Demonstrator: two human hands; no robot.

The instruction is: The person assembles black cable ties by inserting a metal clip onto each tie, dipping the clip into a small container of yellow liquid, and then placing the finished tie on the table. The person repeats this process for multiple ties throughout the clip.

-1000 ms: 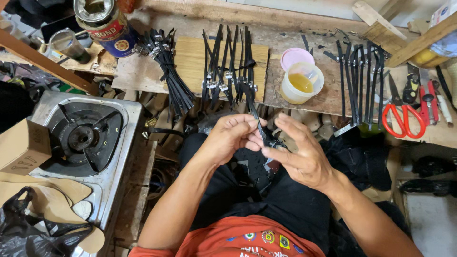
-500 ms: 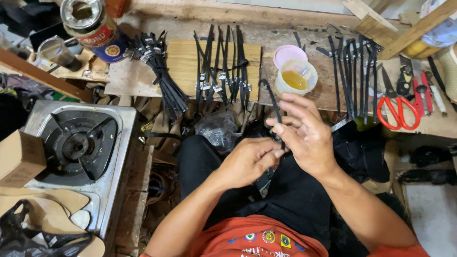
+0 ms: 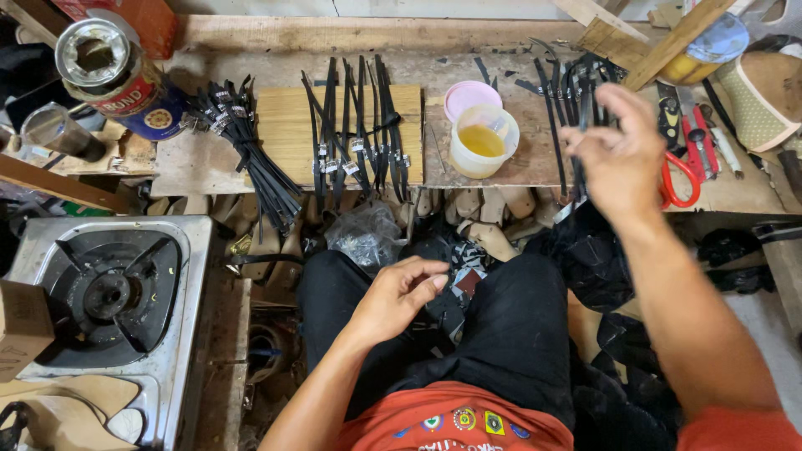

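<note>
On worn wood bench [image 3: 209,163], black straps [image 3: 355,125] in rows, right hand [image 3: 614,154] pinching strap, left hand [image 3: 401,296] loosely curled on lap.

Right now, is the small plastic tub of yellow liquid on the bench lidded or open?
Open: the plastic tub shows its yellow liquid from above, and the pink lid lies behind it.

The right hand [image 3: 614,159] holds a black strap [image 3: 579,171] over the bench; the left hand [image 3: 399,296] rests on the lap.

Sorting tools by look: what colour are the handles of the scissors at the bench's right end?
Red, seen in the head view: the scissors' red plastic handles lie just beyond the raised right hand.
</note>
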